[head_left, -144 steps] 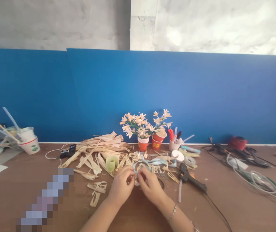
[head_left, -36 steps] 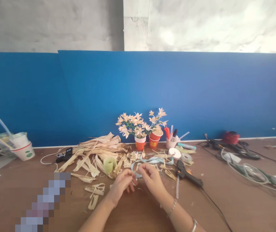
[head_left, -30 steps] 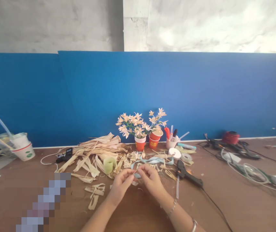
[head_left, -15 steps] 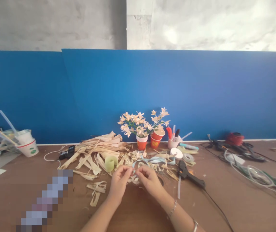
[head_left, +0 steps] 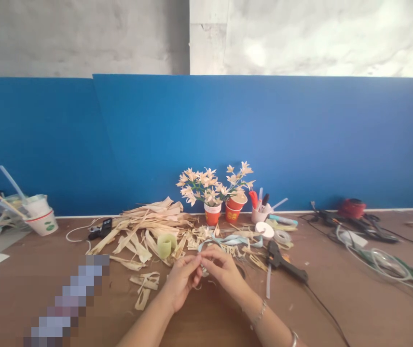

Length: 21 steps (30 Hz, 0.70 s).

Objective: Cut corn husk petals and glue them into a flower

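Note:
My left hand [head_left: 184,279] and my right hand [head_left: 220,267] meet at the fingertips over the near middle of the table. Both are closed in a pinch, and whatever sits between the fingers is too small and covered to name. Just beyond them lie dried husk strips [head_left: 148,219], a pale blue ribbon [head_left: 233,239] and small cut husk pieces. A roll of green tape or paper [head_left: 166,246] stands left of the ribbon. Behind, husk flowers [head_left: 206,180] on green stems rise from a red and white paper cup [head_left: 212,214].
A black glue gun [head_left: 286,262] with its cord lies at right. A cup of tools [head_left: 260,213] and stacked red cups [head_left: 232,212] stand at the back. White cups with straws [head_left: 42,221] are far left; tangled cables [head_left: 380,260] lie far right. A blue panel [head_left: 228,130] closes the back.
My fingertips have come together, and my left hand has turned with its fingers curling in more. The small pale pieces under the hands are now more covered.

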Each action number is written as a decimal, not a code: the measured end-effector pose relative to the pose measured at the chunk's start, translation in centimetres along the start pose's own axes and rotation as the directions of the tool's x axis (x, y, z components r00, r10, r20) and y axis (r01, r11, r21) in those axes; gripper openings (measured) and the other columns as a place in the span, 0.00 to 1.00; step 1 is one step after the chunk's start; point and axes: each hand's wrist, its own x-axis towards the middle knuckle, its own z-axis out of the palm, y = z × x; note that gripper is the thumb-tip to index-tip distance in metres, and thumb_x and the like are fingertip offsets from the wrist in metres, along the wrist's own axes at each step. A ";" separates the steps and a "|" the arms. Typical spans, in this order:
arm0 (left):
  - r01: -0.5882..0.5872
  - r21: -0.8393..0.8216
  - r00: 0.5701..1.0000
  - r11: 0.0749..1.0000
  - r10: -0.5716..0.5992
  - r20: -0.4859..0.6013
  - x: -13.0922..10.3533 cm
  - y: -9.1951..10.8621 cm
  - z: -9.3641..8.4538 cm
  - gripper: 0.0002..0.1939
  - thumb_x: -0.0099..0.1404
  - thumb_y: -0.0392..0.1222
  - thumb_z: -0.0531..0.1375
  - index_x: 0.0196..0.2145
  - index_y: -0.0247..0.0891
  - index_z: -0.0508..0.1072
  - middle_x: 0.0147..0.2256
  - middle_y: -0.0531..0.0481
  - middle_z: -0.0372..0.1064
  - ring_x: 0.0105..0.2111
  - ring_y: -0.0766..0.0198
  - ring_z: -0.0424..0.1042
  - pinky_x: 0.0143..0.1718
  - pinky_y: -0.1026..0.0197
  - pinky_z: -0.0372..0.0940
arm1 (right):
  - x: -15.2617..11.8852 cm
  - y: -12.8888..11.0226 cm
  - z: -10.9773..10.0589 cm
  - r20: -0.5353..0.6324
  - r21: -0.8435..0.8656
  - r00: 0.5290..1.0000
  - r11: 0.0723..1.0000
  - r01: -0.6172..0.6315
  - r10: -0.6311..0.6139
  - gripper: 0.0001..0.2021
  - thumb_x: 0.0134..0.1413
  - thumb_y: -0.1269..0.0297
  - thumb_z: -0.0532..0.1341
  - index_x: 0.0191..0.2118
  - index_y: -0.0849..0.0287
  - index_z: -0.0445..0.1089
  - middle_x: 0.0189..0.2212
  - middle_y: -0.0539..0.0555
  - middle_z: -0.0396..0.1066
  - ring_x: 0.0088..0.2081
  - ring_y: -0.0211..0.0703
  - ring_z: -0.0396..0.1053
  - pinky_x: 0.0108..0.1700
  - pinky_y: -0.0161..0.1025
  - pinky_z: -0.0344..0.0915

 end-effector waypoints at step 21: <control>0.013 0.059 0.999 0.998 -0.016 0.041 -0.2 0.0 0.3 0.21 0.49 0.56 0.67 0.23 0.33 0.70 0.18 0.55 0.64 0.16 0.75 0.59 0.19 0.69 0.52 | -0.3 -0.5 -0.4 -0.068 -0.362 0.970 0.911 0.195 -0.235 0.06 0.54 0.66 0.61 0.30 0.55 0.76 0.42 0.56 0.66 0.47 0.49 0.64 0.51 0.46 0.60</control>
